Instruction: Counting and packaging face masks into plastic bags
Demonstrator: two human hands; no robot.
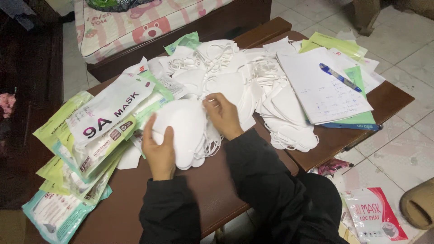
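My left hand [159, 150] grips the left edge of a stack of white face masks [187, 129] that rests on a brown table [135, 203]. On the stack's upper right edge my right hand [222, 115] pinches the top mask. Both arms wear black sleeves. Behind the hands spreads a large heap of loose white masks [244, 77] with ear loops.
Several green-and-white sealed mask packets [97, 131] lie piled at the left. A white notebook [321, 88] with a blue pen [340, 77] sits at the right over green packets. A bed with a pink patterned mattress [135, 22] stands behind. A red-and-white packet [375, 217] lies on the tiled floor.
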